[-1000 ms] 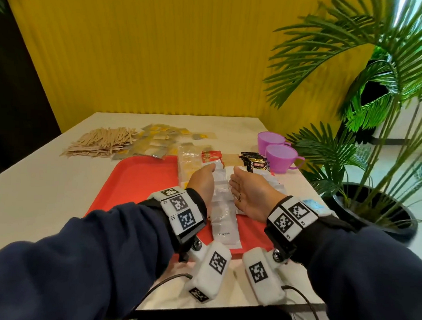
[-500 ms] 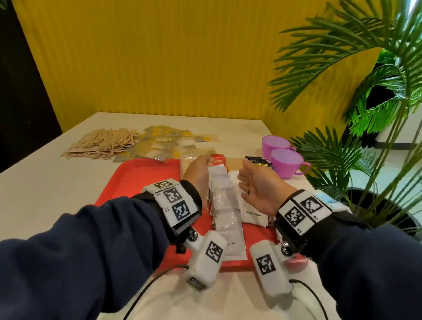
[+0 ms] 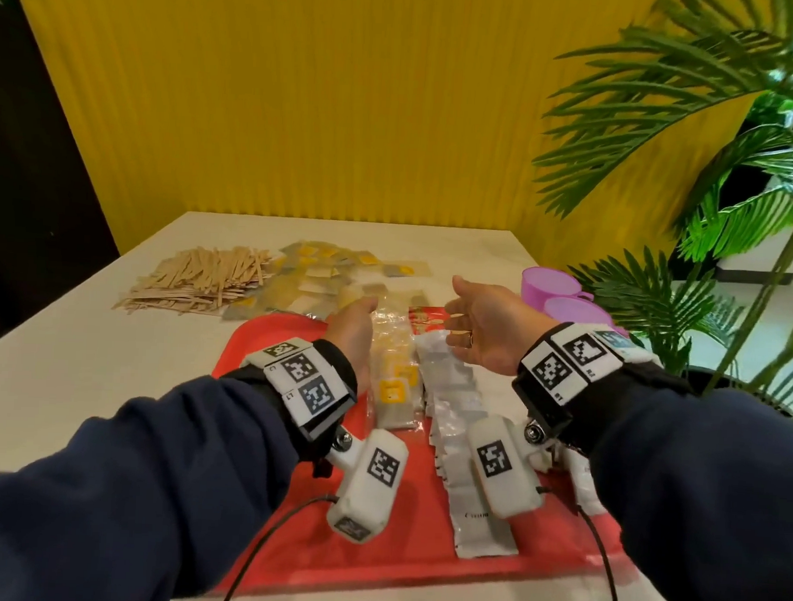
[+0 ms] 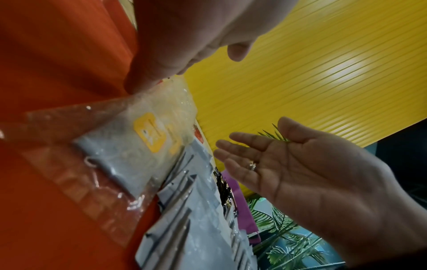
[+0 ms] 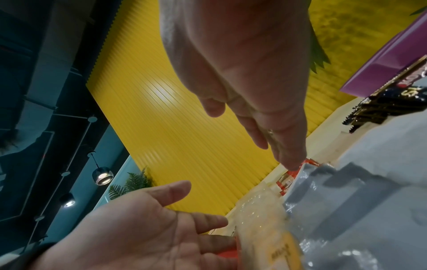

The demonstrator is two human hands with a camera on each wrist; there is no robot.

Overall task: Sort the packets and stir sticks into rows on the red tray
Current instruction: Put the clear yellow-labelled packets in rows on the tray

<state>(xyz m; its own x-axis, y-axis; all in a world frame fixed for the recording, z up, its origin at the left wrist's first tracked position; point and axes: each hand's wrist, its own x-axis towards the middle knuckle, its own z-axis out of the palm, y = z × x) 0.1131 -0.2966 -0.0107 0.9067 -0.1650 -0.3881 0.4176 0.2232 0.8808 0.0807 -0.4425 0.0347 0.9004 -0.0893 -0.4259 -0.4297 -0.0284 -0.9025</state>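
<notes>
On the red tray (image 3: pixel 284 545) lie two rows side by side: clear packets with yellow labels (image 3: pixel 393 384) and, to their right, white packets (image 3: pixel 463 444). My left hand (image 3: pixel 352 330) stands on edge against the left side of the clear row, fingers straight, one fingertip touching a clear packet (image 4: pixel 150 135). My right hand (image 3: pixel 479 331) hovers palm-inward over the far end of the white row, fingers straight and holding nothing. Its fingertips (image 5: pixel 291 162) hang just above a red packet (image 3: pixel 425 317). A pile of wooden stir sticks (image 3: pixel 200 276) lies on the table beyond the tray's left corner.
Loose clear packets (image 3: pixel 323 274) are heaped between the sticks and the tray. Two purple cups (image 3: pixel 563 298) and black packets (image 5: pixel 381 102) sit at the right, with a potted palm (image 3: pixel 703 313) beside the table edge. A yellow wall stands behind.
Both hands slid forward along the white row, then spread apart. The left hand now stands left of the clear row and the right hand has lifted off the white packets.
</notes>
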